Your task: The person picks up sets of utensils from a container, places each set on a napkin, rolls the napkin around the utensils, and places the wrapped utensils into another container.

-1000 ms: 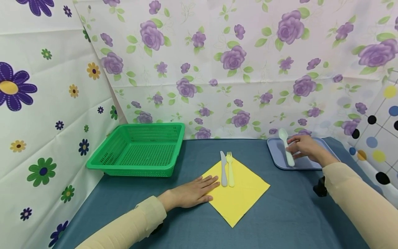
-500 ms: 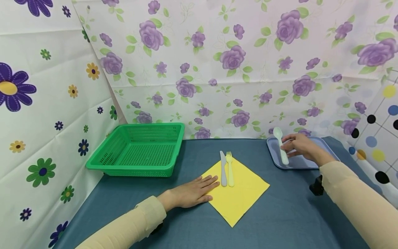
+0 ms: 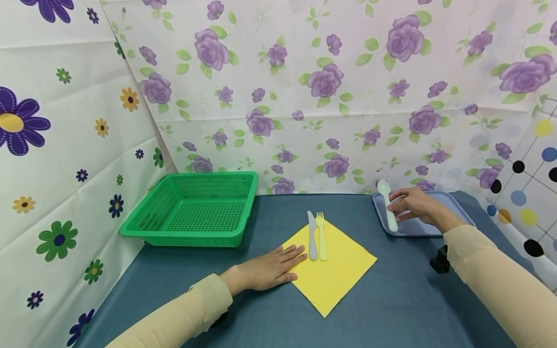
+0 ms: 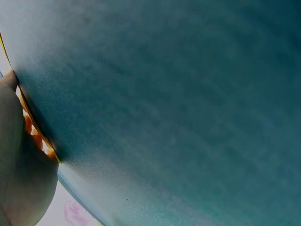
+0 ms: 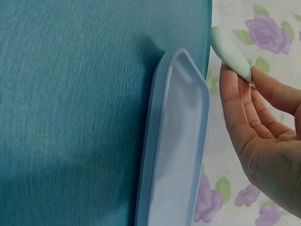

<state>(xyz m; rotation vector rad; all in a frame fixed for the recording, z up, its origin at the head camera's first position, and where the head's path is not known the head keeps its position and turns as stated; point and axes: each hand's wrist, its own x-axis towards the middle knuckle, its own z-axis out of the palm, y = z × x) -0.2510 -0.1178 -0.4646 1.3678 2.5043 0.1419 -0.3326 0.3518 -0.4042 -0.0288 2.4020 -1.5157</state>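
My right hand pinches a pale green spoon by its handle, bowl end pointing up and away, over the left part of a blue tray. In the right wrist view the spoon sits between thumb and fingertips, raised above the tray. My left hand lies flat with fingers spread on the left corner of a yellow napkin. Just beyond its fingertips, a grey knife and a pale yellow fork lie side by side on the napkin.
A green plastic basket stands at the back left of the blue-covered table. Flowered cloths hang behind and at the left, and a dotted one at the right.
My right hand has moved a little to the left with the spoon, toward the tray's left edge. The left hand, napkin, knife and fork have stayed in place.
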